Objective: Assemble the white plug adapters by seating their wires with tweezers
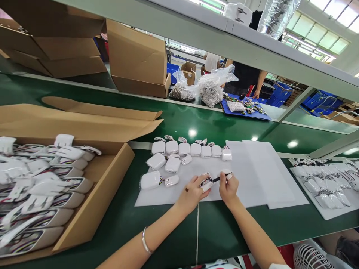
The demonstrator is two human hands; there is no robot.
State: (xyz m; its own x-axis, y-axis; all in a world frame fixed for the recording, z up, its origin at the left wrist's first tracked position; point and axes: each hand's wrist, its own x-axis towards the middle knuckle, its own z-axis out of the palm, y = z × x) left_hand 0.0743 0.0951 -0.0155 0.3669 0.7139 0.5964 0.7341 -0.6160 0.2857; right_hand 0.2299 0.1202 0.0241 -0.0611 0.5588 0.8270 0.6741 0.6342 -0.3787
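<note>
My left hand (192, 193) is closed around a small white plastic casing (206, 185) with dark parts or wires showing at its top. My right hand (228, 188) grips a thin black pen-like tool (217, 179), its tip at the casing. A white piece shows above the right fingers, partly hidden. Both hands are over a white sheet (182, 198) on the green bench. To their left lie a rounded white housing (150, 180) and a smaller white piece (171, 181) joined by coloured wires. Behind stand more white housings (195, 150) in a row.
An open cardboard box (112, 183) full of wired white units stands at left. More white sheets (263, 175) lie at right, beside a board of bagged white parts (328, 186). Plastic bags of parts (210, 89) and a blue tray (246, 112) sit behind, near another person (246, 76).
</note>
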